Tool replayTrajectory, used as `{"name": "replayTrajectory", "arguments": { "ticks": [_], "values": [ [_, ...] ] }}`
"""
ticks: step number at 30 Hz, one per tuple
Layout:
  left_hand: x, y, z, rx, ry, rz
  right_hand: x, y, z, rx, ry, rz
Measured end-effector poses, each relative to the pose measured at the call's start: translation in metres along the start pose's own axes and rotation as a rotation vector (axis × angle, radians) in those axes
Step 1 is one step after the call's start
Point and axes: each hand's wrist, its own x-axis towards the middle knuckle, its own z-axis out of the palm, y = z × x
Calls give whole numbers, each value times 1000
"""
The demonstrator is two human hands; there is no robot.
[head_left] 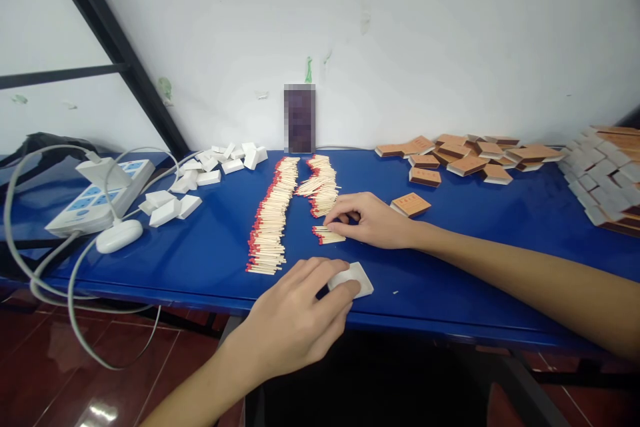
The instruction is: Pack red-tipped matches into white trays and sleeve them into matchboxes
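Near the front edge of the table, my left hand (pixel 305 313) grips a small white matchbox tray (pixel 363 279) between thumb and fingers. Just beyond it, my right hand (pixel 373 220) is closed in a pinch at a small bunch of red-tipped matches (pixel 327 235) lying on the blue surface. Above that bunch lies a short, uneven row of matches (pixel 323 187), with some at a slant. A longer row of matches (pixel 273 217) runs to the left, heads pointing left. One orange matchbox sleeve (pixel 413 204) rests beyond my right wrist.
White trays (pixel 165 207) are scattered at the left beside a power strip (pixel 103 197) with looping cables and a white plug (pixel 119 236). Orange matchboxes (pixel 467 165) are heaped at the back right. Stacked boxes (pixel 607 173) stand far right. A blurred dark rectangle (pixel 300 119) leans against the wall.
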Motion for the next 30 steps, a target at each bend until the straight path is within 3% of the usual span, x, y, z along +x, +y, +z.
{"name": "replayTrajectory", "arguments": {
  "ticks": [30],
  "values": [
    [1,0,0,-23,6,11,-1,2,-3,58,-41,-3]
  ]
}}
